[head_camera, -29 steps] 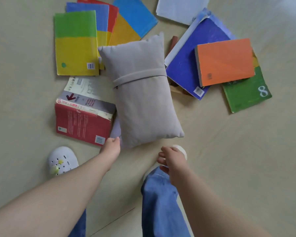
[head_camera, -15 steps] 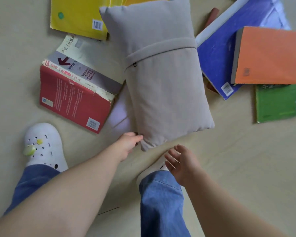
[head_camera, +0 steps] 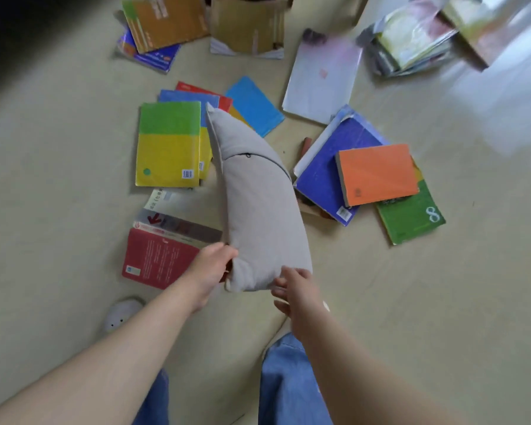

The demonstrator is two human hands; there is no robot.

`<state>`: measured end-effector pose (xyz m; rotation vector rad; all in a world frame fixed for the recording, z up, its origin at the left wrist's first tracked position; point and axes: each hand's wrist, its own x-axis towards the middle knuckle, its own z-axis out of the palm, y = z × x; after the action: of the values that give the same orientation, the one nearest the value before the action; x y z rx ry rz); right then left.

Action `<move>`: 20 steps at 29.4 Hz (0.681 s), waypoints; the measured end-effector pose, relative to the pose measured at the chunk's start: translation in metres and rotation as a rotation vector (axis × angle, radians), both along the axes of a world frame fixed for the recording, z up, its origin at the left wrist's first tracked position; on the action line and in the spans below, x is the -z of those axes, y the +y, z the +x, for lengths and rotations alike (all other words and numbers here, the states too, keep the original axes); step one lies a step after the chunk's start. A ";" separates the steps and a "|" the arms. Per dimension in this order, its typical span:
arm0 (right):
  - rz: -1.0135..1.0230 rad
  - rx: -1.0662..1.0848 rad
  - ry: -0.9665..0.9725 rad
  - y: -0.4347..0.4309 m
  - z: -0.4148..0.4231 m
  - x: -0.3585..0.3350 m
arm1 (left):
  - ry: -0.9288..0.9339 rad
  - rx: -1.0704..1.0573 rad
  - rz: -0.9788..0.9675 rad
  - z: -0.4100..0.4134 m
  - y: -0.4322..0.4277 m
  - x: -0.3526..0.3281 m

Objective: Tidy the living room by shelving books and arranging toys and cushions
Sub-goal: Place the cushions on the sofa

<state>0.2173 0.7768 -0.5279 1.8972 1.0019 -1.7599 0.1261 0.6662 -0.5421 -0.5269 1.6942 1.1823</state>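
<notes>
A grey cushion (head_camera: 258, 210) is lifted at its near end and tilted on edge above the floor. My left hand (head_camera: 210, 266) grips its near left corner. My right hand (head_camera: 292, 288) touches the near right corner with spread fingers. Books lie around it: a red book (head_camera: 154, 259) by my left hand, a green-and-yellow book (head_camera: 166, 145) further back, a blue book (head_camera: 253, 104), an orange book (head_camera: 377, 173) lying on a dark blue book (head_camera: 322, 176), and a green book (head_camera: 411, 216) with an 8.
More books lie at the back: a brown stack (head_camera: 163, 23), a cardboard-coloured one (head_camera: 247, 26), a white booklet (head_camera: 322, 78) and a blurred pile (head_camera: 411, 35) at the right. My white shoe (head_camera: 120, 314) and jeans legs (head_camera: 288, 381) are near. Bare beige floor spreads left and right.
My left hand has taken hold of the cushion's corner and raised that end off the floor, turning it on edge. My right hand has come up to its other corner. The view has pulled back.
</notes>
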 end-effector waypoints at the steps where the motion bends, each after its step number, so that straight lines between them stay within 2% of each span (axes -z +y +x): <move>1: 0.037 -0.048 0.031 -0.006 -0.006 -0.019 | 0.023 -0.037 0.006 -0.007 0.000 -0.020; 5: 0.150 -0.112 0.174 -0.027 -0.025 -0.079 | 0.047 -0.212 0.021 -0.032 -0.002 -0.080; 8: 0.216 -0.287 0.307 -0.042 -0.044 -0.140 | 0.056 -0.263 0.014 -0.051 -0.009 -0.133; 11: 0.495 -0.811 0.299 -0.052 -0.057 -0.190 | 0.063 -0.336 0.023 -0.063 -0.017 -0.176; 13: 0.702 -1.061 0.249 -0.054 -0.069 -0.212 | 0.067 -0.386 0.047 -0.069 -0.016 -0.198; 16: 0.954 -1.178 0.310 -0.058 -0.089 -0.267 | 0.099 -0.450 0.124 -0.085 -0.025 -0.262; 20: 1.131 -1.201 0.422 -0.060 -0.122 -0.331 | 0.102 -0.488 0.205 -0.111 -0.043 -0.331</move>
<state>0.0951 0.7169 -0.1968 0.6995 2.8524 -0.7992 0.0151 0.6235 -0.2114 -0.7894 1.5483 1.7358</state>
